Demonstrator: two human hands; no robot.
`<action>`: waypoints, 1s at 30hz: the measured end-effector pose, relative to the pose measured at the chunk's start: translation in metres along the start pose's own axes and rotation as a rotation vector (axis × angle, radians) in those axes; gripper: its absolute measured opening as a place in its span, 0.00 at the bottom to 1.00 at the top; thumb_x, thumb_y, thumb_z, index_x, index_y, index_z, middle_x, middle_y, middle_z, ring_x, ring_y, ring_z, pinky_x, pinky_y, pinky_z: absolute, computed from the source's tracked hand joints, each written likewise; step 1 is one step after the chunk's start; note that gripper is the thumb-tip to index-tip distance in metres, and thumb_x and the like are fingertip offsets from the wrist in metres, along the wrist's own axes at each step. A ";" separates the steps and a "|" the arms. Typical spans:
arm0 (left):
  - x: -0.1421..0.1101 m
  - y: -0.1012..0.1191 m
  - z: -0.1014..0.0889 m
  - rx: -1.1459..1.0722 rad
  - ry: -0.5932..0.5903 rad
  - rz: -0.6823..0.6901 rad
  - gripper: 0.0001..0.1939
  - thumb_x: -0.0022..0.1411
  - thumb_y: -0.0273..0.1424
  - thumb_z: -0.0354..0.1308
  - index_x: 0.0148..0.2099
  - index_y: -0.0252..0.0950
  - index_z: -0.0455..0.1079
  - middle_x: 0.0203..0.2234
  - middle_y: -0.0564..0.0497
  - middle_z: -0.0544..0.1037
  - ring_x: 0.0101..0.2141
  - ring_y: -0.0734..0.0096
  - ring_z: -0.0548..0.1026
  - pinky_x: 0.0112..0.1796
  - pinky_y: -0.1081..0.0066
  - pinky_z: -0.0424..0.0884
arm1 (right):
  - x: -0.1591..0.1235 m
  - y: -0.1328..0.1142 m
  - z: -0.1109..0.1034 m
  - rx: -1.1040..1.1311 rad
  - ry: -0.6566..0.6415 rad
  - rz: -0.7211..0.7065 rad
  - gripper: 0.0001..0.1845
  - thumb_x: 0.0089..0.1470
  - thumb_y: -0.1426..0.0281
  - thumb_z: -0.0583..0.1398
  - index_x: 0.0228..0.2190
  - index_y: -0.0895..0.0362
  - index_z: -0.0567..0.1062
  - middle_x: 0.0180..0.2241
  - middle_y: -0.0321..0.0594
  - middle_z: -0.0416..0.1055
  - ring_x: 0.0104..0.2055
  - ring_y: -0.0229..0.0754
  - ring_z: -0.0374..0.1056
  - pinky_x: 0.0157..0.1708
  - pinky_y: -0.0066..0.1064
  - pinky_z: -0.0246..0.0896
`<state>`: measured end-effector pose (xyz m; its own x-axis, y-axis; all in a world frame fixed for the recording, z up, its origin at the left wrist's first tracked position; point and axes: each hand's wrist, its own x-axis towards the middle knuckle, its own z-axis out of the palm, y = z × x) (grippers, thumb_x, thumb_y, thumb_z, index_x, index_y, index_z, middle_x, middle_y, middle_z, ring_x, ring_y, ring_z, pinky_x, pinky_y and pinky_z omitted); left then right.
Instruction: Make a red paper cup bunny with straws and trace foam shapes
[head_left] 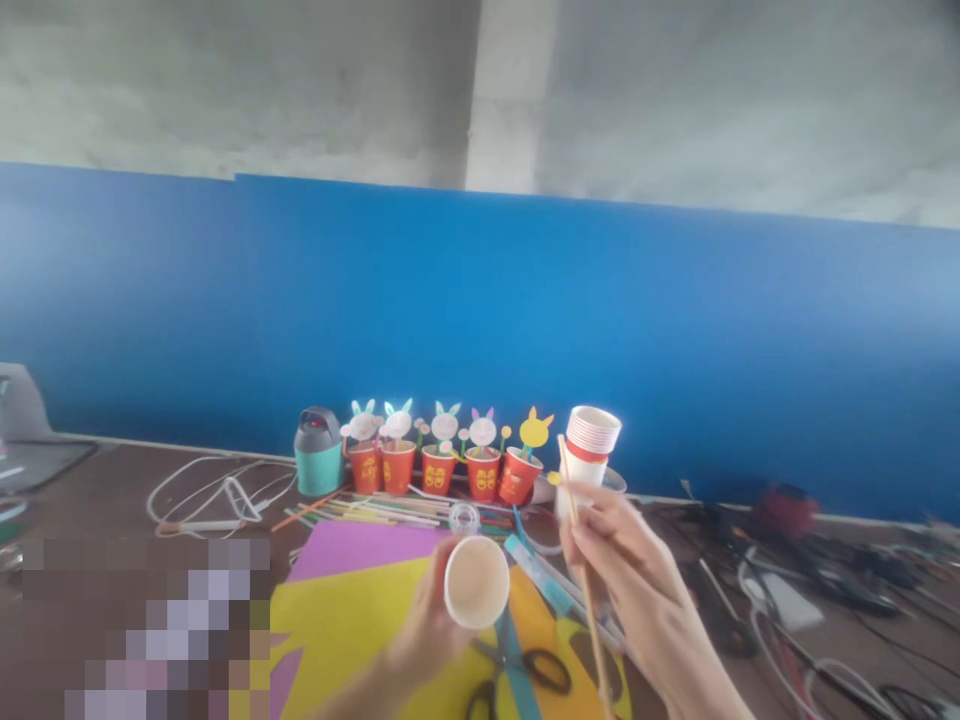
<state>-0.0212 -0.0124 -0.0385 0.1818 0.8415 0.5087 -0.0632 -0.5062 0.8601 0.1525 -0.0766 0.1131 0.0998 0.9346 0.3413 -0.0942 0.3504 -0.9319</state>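
My left hand [435, 605] is wrapped round a white paper cup [477, 582], its mouth tilted towards me and its inside bare. To the right, my right hand [626, 560] pinches a long, thin wooden stick [589, 600] that resembles a chopstick, held nearly upright. The stick and the cup are apart. Below the cup lie black-handled scissors [546, 670], partly blurred, on yellow paper [360, 620]. Behind my hands stands a row of red paper cups [438, 470] bearing paper rabbit-like heads, the rightmost one yellow [535, 432].
A stack of paper cups [592, 430] stands behind my right hand. A teal-and-grey device [319, 455] is left of the row. Colored sticks [397, 510], a tape roll [464, 517] and purple paper [367, 545] lie in front. Cables [787, 640] clutter the right; a blue panel [480, 300] rises behind.
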 end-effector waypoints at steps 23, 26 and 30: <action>0.002 -0.003 0.004 -0.145 0.036 -0.057 0.29 0.50 0.34 0.67 0.53 0.40 0.61 0.43 0.46 0.75 0.41 0.58 0.74 0.42 0.62 0.70 | 0.002 0.021 0.021 -0.509 -0.297 0.103 0.17 0.62 0.60 0.48 0.29 0.55 0.70 0.24 0.34 0.66 0.31 0.39 0.64 0.31 0.28 0.57; 0.001 0.000 0.003 -0.092 0.006 -0.060 0.29 0.51 0.33 0.66 0.53 0.39 0.60 0.43 0.46 0.75 0.40 0.59 0.74 0.42 0.63 0.70 | 0.004 0.025 0.027 -0.677 -0.250 0.072 0.09 0.58 0.65 0.52 0.30 0.55 0.68 0.23 0.32 0.65 0.27 0.38 0.61 0.27 0.26 0.55; 0.000 -0.001 0.002 -0.063 0.005 -0.056 0.28 0.51 0.31 0.66 0.53 0.41 0.60 0.44 0.46 0.75 0.42 0.58 0.74 0.44 0.62 0.69 | 0.004 0.028 0.027 -0.762 -0.233 0.008 0.11 0.58 0.64 0.53 0.26 0.55 0.66 0.23 0.33 0.65 0.26 0.38 0.61 0.26 0.26 0.54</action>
<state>-0.0194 -0.0120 -0.0390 0.1823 0.8693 0.4594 -0.1142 -0.4454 0.8880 0.1235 -0.0615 0.0913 -0.1158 0.9551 0.2727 0.6177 0.2842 -0.7333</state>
